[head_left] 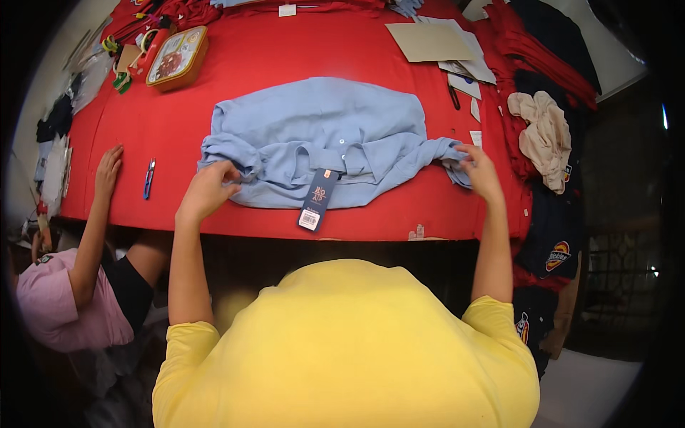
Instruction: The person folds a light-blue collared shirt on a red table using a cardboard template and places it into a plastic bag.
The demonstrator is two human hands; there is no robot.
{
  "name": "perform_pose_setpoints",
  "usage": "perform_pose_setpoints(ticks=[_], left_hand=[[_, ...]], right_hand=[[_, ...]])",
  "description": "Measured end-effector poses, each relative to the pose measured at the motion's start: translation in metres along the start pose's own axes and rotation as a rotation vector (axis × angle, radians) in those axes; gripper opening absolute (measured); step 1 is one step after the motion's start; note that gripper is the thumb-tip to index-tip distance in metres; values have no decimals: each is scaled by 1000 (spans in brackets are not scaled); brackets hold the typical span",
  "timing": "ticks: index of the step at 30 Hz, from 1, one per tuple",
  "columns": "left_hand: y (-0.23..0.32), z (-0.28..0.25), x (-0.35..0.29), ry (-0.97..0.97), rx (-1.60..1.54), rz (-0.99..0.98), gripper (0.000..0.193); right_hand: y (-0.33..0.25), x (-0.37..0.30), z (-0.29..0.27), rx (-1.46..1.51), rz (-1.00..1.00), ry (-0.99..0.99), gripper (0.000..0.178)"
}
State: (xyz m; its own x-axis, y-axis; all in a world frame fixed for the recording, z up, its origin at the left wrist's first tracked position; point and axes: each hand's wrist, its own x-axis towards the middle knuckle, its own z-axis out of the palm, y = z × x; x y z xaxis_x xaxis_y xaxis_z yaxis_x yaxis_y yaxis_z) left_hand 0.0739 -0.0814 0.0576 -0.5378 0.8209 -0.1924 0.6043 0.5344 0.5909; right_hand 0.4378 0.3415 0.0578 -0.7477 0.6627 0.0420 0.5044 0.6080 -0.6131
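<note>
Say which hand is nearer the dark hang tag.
Left. The left hand is left of the hang tag; the right hand is farther, to its right, at one end of the shirt.

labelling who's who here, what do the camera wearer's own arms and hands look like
Short, plain yellow sleeves belong to a yellow top. Below them, the left arm and right arm are bare, with no watch or cable visible. The left hand and right hand wear no gloves.
</note>
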Motion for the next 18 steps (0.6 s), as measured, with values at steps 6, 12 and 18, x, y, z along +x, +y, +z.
perform_pose_setpoints(ticks=[6,12,18], left_hand=[[-15,45,10,272,30,345,34],[5,65,7,525,156,217,37],[8,72,28,419,362,364,26]], right_hand=[[4,10,105,-217,-152,241,40],[18,-3,103,346,74,235,36],[-26,-35,85,-52,12,196,21]])
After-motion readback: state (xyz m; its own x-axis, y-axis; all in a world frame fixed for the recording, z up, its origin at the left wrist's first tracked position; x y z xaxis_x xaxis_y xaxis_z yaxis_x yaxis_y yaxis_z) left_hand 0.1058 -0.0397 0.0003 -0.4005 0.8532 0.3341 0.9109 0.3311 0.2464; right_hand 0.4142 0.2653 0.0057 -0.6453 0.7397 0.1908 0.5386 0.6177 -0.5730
